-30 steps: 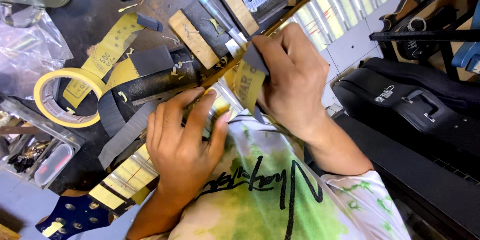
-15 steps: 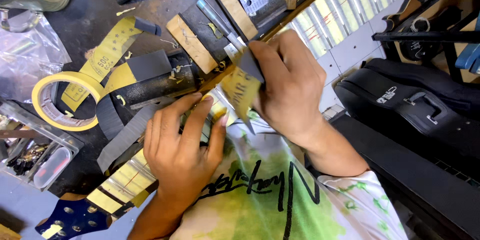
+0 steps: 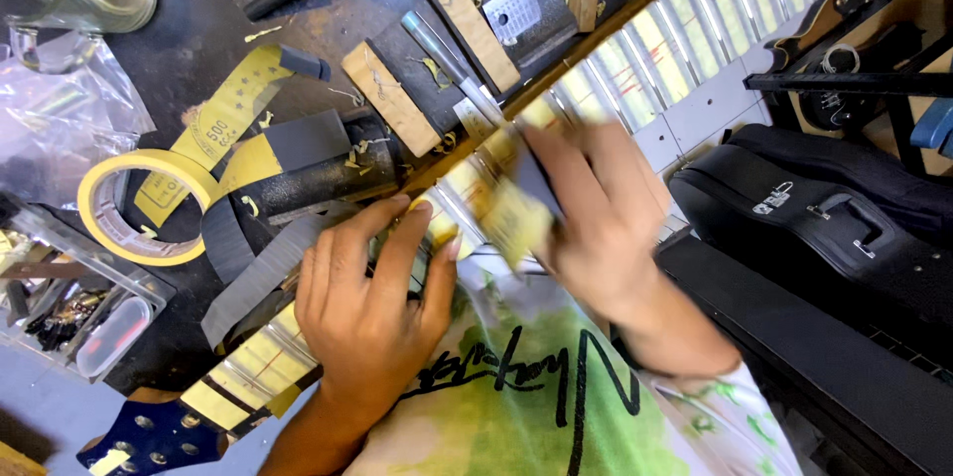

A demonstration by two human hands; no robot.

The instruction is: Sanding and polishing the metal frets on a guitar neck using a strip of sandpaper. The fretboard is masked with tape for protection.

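We see left hand (image 3: 372,312) flat, fingers spread, pinning the taped guitar neck (image 3: 258,362) across the desk (image 3: 179,39); blurred right hand (image 3: 596,223) fingers clamped on yellow sandpaper (image 3: 514,221). Yellow tape roll (image 3: 134,206) lies left.

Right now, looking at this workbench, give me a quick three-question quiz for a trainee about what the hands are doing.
1. True or false: the left hand lies flat on the taped guitar neck.
2. What does the right hand hold against the neck: A a yellowish abrasive pad, B a hammer, C a paintbrush?
3. Fill in: the ring of yellow masking tape lies to the ____ of the left hand in the picture.

Key: 1 true; 2 A; 3 left.
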